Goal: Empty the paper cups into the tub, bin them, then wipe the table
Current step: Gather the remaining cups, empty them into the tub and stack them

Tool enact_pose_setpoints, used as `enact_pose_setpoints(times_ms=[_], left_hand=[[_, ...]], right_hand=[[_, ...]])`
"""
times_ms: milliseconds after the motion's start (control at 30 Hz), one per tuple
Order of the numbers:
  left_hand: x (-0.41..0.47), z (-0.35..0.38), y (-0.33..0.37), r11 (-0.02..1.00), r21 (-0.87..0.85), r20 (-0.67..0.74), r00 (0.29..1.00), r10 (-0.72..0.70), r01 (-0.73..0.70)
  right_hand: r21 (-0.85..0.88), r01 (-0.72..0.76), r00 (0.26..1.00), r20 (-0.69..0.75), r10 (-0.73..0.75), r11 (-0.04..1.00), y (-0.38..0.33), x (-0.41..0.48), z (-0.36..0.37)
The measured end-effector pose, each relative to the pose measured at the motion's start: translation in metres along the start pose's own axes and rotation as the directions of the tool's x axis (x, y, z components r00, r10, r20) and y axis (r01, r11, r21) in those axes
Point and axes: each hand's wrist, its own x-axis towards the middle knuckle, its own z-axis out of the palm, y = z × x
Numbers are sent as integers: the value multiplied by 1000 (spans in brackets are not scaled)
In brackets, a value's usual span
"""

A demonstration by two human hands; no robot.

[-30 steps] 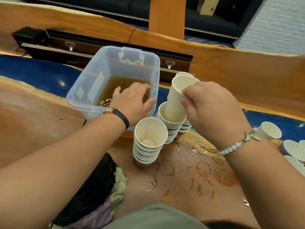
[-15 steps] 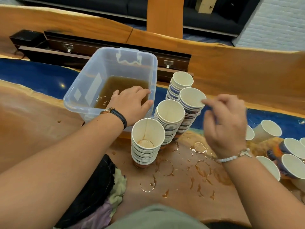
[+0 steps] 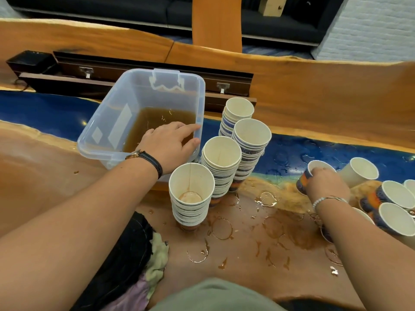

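Though ring-stained & wet, wood/blue-resin tbl [image 3: 45, 176]; dark sofa [image 3: 112, 7] beyond.

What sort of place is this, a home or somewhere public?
Probably a meeting or event room rather than a home. A long wood-and-blue-resin table with a built-in dark compartment, a dark sofa beyond it, and dozens of stacked paper cups suggest that a gathering was served here.

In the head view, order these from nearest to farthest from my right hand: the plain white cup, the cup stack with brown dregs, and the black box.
From the right hand:
1. plain white cup, just right of it.
2. cup stack with brown dregs, centre.
3. black box, far left, back.
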Motion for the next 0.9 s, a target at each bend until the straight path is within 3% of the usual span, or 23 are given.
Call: enact_pose_setpoints(times_ms=[167, 267, 400, 500, 567, 633, 767, 833, 900], left_hand=[[0, 1, 1, 1000, 5, -4, 1000, 1, -1], [0, 0, 0, 1000, -16, -13, 1000, 0, 0], [-4, -5, 4, 992, -123, -79, 997, -9, -1], [-5, -16, 3, 847, -530, -117, 986, -121, 41], [-7, -27, 2, 709, -705, -149, 973, -177, 21], [-10, -36, 4, 651, -758, -191, 969, -157, -44], [-14, -46, 11, 510, -835, -271, 961, -57, -205], [-16, -47, 9, 488, -846, -298, 949, -104, -212], [-18, -46, 1, 545, -821, -290, 946, -148, -166]], right_hand=[[-17, 161, 981, -107, -162, 987, -16, 2, -36], [21, 340, 904, -283, -320, 940, -39, -3, -75], [30, 591, 667, -581, -467, 806, -76, -27, -136], [37, 759, 454, -746, -488, 650, -103, -52, -173], [29, 823, 376, -777, -505, 567, -120, -68, -189], [22, 866, 328, -779, -535, 499, -135, -82, -200], [107, 929, 307, -754, -581, 353, -163, -101, -204], [109, 946, 287, -720, -632, 306, -175, -106, -197], [117, 959, 263, -709, -654, 258, -183, -110, -186]])
